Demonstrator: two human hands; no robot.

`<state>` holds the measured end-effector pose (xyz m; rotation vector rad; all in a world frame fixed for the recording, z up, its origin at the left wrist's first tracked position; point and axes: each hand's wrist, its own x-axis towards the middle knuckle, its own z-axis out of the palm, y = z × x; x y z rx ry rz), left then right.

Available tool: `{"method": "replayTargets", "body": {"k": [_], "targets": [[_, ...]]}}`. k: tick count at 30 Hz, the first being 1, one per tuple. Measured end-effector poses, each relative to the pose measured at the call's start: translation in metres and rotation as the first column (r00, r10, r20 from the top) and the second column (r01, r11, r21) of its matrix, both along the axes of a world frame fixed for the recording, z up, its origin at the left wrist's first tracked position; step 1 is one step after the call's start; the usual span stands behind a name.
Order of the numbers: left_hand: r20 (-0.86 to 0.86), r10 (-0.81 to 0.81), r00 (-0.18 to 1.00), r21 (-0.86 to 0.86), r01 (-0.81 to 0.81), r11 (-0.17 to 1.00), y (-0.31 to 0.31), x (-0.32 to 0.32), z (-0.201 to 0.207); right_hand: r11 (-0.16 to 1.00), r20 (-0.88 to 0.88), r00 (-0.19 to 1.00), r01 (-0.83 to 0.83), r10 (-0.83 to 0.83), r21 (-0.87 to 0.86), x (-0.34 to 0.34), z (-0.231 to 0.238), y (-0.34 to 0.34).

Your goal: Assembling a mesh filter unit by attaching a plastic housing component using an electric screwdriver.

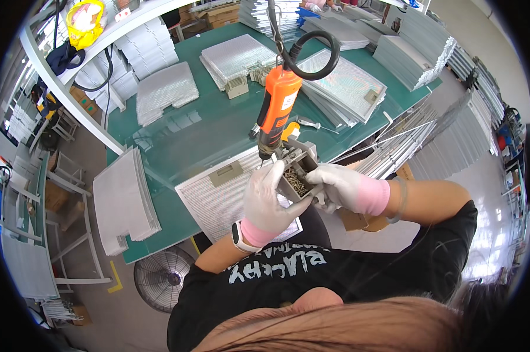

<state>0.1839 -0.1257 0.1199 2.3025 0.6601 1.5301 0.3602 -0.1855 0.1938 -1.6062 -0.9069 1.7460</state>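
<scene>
Head view: green worktable [206,132] in a workshop, stacked with mesh filter panels [165,88]. Left hand [269,202] and right hand [338,186], both gloved, clasp a small grey box of screws [296,176] just over a filter panel [224,196]; an orange electric screwdriver [277,108] hangs just above.

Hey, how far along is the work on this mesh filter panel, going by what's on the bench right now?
Done: a small latch plate already sits on the mesh filter panel at the bench edge.
In hand: the left hand and right hand both hold a small box of screws; the orange hanging screwdriver hangs untouched.
Left: stacks of similar panels lie further back; whether those are finished can't be told.
</scene>
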Motion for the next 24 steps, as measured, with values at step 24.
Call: {"method": "replayTargets", "body": {"k": [24], "targets": [[-0.043, -0.021, 0.999, -0.064, 0.018, 0.998, -0.002, -0.003, 0.006, 0.999, -0.039, 0.998, 0.044, -0.044, 0.001, -0.005, 0.003, 0.003]]}}
